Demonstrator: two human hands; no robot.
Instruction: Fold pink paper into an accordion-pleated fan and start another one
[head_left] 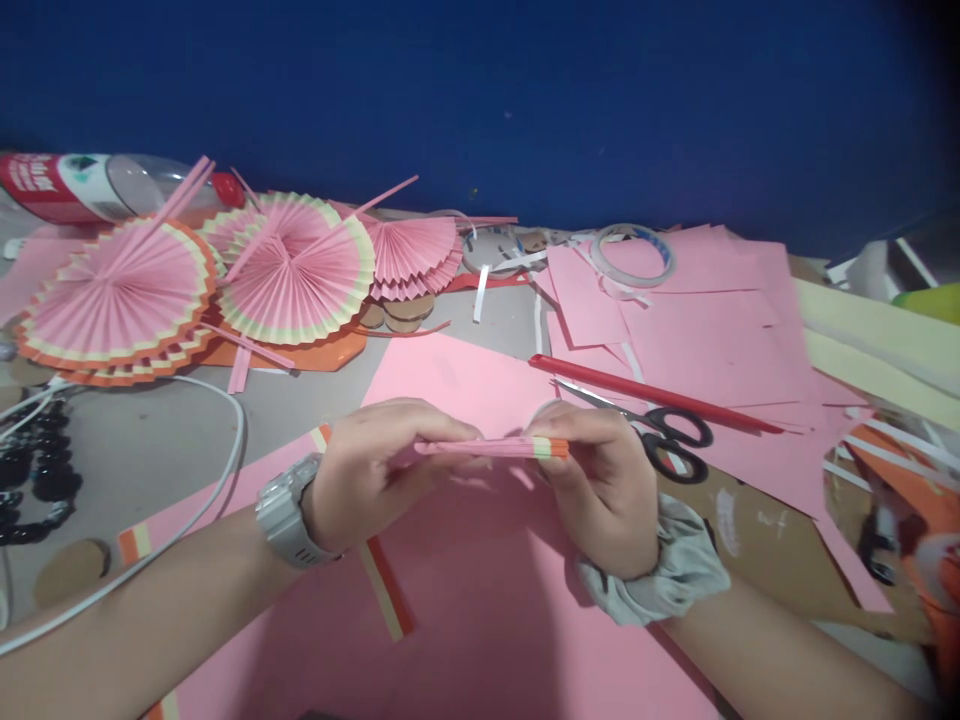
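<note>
A narrow stack of pleated pink paper (510, 447), with a pale yellow and orange band at its right end, is held level between my hands. My left hand (382, 470), with a grey watch at the wrist, pinches the left end. At the banded right end, the thumb and fingers of my right hand (604, 480) are closed on the paper; a pale scrunchie circles that wrist. Under both hands lies a large pink sheet (480, 620). A strip with yellow and orange edging (386, 590) rests on it below my left hand. Black-handled scissors (667, 435) lie just right of my right hand.
Pleated paper fans (292, 265) are piled at the back left beside a plastic bottle (97, 188). A roll of tape (634, 255) sits on pink sheets (697, 340) at the right, near a red stick (652, 393). A white cable (238, 440) crosses the left side.
</note>
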